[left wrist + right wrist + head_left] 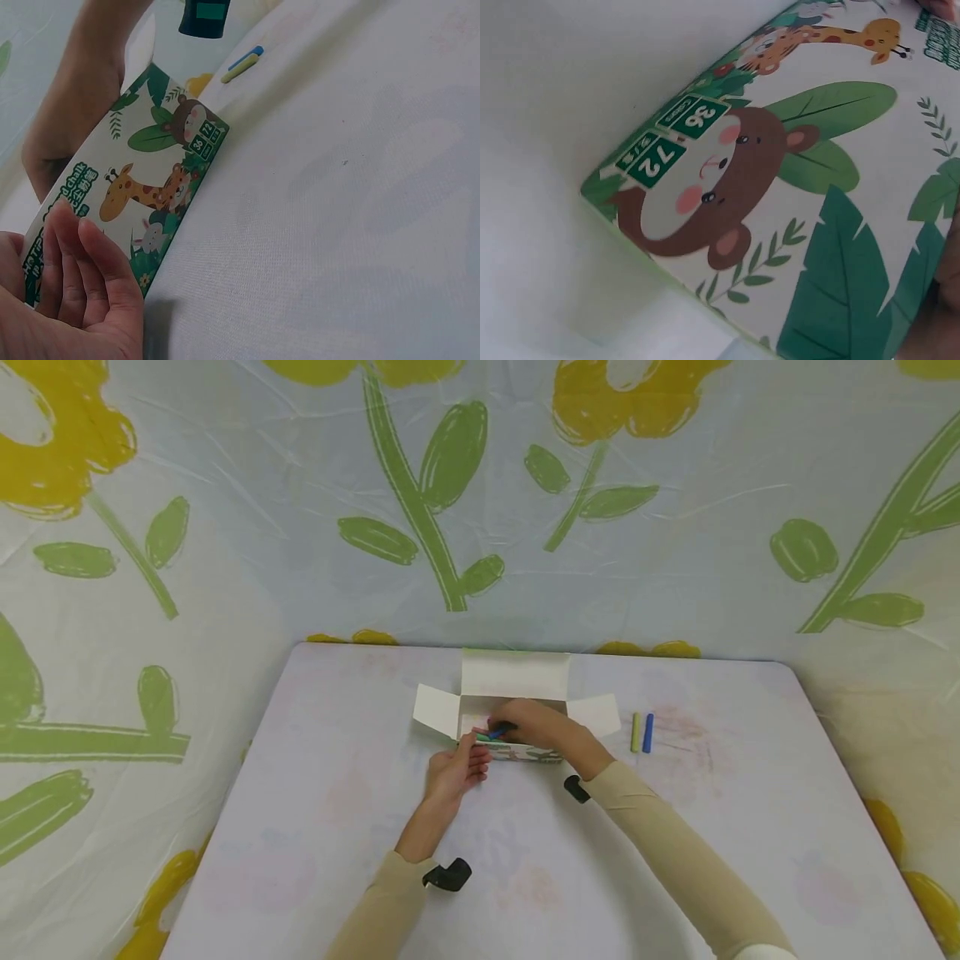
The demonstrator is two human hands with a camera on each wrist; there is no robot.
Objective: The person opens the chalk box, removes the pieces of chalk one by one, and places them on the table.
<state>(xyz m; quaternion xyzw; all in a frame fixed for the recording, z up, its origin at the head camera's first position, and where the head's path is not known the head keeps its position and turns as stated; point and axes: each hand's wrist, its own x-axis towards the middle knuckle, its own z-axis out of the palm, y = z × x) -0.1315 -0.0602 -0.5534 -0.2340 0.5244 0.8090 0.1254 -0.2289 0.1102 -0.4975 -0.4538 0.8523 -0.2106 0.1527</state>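
Note:
A white chalk box (525, 752) with animal pictures stands on the table, its lid and side flaps folded open. My right hand (528, 722) reaches into it from above and pinches a blue chalk stick (498, 731). Beside that lies a green chalk stick (481, 737) at the front rim. My left hand (452, 770) holds the box's front left part, thumb at the rim and fingers along the printed front. In the left wrist view the left hand (82, 277) covers part of the lettering. The right fingertips are mostly hidden inside the box.
To the right of the box, a yellow-green chalk stick (636, 732) and another blue chalk stick (648, 733) lie side by side on the table (337, 835). A flower-printed sheet (300, 527) rises behind the table. The right flap (596, 714) sticks out beneath the right wrist.

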